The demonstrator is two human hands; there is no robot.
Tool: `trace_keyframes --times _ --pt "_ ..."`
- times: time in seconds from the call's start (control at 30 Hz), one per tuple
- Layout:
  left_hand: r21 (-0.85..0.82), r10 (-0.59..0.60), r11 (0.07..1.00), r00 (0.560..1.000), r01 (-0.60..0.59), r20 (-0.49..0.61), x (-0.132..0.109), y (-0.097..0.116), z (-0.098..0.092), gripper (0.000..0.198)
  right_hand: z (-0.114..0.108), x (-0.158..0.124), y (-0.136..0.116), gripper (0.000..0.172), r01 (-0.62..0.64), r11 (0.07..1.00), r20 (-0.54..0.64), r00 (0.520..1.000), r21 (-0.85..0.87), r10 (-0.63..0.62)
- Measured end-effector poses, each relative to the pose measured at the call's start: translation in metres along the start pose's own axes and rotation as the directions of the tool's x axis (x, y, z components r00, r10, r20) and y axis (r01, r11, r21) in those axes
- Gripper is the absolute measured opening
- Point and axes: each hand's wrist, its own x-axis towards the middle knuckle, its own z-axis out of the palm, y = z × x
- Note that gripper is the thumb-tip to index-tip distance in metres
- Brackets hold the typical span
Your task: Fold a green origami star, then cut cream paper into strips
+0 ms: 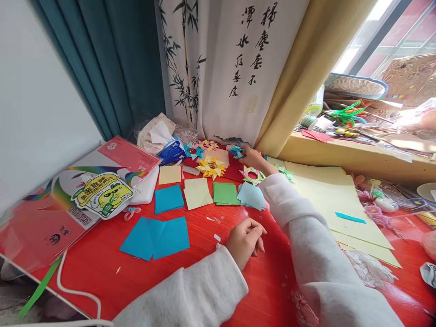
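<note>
My right hand (254,159) is stretched to the back of the red table (211,281), its fingers closed on a blue folded-paper piece (236,151). Close by are a yellow paper star wreath (211,168), a pink-and-green paper ring (251,175) and some blue folded pieces (194,151). Curled loosely above the tabletop, my left hand (243,243) shows nothing in its fingers. Between the hands lie stacks of square paper: pale blue (252,196), green (225,194), cream (197,193) and blue (169,199). A large creased blue sheet (155,237) lies to the left.
Red paper packs (44,227) cover the left edge, beside a white cord (78,293). Large pale-yellow sheets (320,190) spread at the right, with a blue strip (350,218) on them. A blue tissue pack (172,152) stands behind. Clutter fills the windowsill (306,152).
</note>
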Motion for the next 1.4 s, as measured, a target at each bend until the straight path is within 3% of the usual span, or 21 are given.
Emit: trace_keyframes --times 0.23,0.47,0.57,0.87,1.4 --pt "0.002 -0.013 1.000 1.000 0.013 -0.005 -0.001 0.002 0.000 0.016 -0.012 0.005 -0.010 0.052 0.034 0.998 -0.098 0.995 0.051 -0.029" --pt "0.019 -0.012 1.000 1.000 0.012 -0.013 0.000 0.002 0.001 0.016 0.029 0.002 -0.024 0.050 0.082 0.996 0.011 0.996 0.039 -0.083" --pt "0.032 -0.007 0.999 1.000 0.007 -0.003 0.000 0.002 0.001 0.016 0.037 0.002 -0.021 0.048 0.089 0.995 0.055 0.994 0.033 -0.091" --pt "0.044 0.006 0.999 1.000 -0.006 -0.011 0.000 0.000 0.000 0.016 0.037 0.002 -0.013 0.038 0.129 0.992 0.047 0.991 -0.014 -0.128" --pt "0.036 -0.001 0.999 1.000 0.002 -0.010 0.000 0.000 0.000 0.017 0.040 0.007 -0.012 0.037 0.131 0.991 0.034 0.991 -0.020 -0.130"
